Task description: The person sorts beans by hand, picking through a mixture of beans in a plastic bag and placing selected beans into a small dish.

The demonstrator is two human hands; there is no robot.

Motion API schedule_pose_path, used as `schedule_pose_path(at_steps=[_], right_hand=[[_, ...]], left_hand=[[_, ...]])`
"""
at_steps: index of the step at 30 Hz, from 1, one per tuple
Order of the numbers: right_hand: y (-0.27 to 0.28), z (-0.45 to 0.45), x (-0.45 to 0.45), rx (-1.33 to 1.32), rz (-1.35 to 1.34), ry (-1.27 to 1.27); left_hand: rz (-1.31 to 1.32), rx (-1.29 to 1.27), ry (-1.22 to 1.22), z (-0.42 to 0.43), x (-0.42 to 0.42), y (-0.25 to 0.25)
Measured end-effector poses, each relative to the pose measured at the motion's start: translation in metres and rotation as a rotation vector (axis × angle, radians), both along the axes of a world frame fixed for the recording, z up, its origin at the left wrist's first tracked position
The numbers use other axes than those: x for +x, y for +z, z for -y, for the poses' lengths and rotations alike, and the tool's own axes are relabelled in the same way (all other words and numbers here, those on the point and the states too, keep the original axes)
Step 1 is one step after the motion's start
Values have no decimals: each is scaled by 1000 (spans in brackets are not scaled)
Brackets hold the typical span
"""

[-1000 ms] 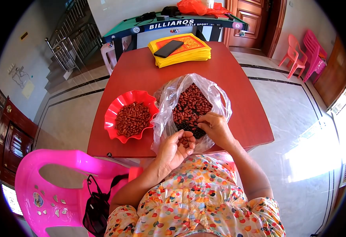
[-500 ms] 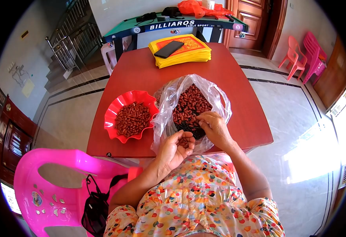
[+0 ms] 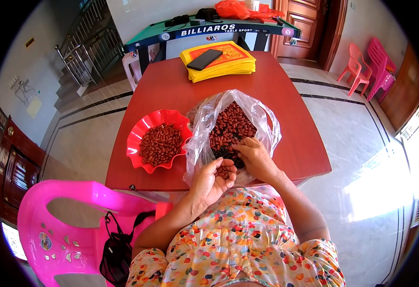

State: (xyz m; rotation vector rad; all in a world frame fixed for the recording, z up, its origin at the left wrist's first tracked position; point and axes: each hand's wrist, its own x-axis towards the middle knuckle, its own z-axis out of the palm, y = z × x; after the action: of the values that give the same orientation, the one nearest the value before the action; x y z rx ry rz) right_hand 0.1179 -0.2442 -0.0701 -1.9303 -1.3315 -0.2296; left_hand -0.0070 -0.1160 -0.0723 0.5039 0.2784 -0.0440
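A clear plastic bag [image 3: 201, 138] stands open on the red table, holding red beans [image 3: 232, 122] mixed with black beans [image 3: 223, 152]. My left hand [image 3: 209, 184] is palm up at the bag's near edge, its fingers curled round several red beans [image 3: 223, 172]. Over the right side of the bag's mouth, my right hand [image 3: 257, 159] reaches in with thumb and index finger pinched at the beans; what is between the fingertips is too small to tell. Left of the bag sits a red wavy-rimmed bowl [image 3: 135, 136] with red beans [image 3: 160, 145] in it.
On the far part of the table [image 3: 161, 88], a dark phone [image 3: 204, 59] lies on a stack of yellow printed sheets [image 3: 223, 71]. Behind stands a billiards table [image 3: 214, 29]. A pink chair [image 3: 70, 191] with a black bag [image 3: 116, 253] is at the near left.
My right hand has shifted slightly left over the beans, closer to my left hand. My left hand stays in place with its beans.
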Motion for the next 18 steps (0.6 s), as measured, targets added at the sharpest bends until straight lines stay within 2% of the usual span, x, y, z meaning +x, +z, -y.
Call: schedule_pose_path(at_steps=[10,18], right_hand=[[6,1,-1,137,-51,0],[20,2,-8,200,-189,-30]], left_hand=[[-9,5,-4,0,0,2],[-7,13,0,0,0,1]])
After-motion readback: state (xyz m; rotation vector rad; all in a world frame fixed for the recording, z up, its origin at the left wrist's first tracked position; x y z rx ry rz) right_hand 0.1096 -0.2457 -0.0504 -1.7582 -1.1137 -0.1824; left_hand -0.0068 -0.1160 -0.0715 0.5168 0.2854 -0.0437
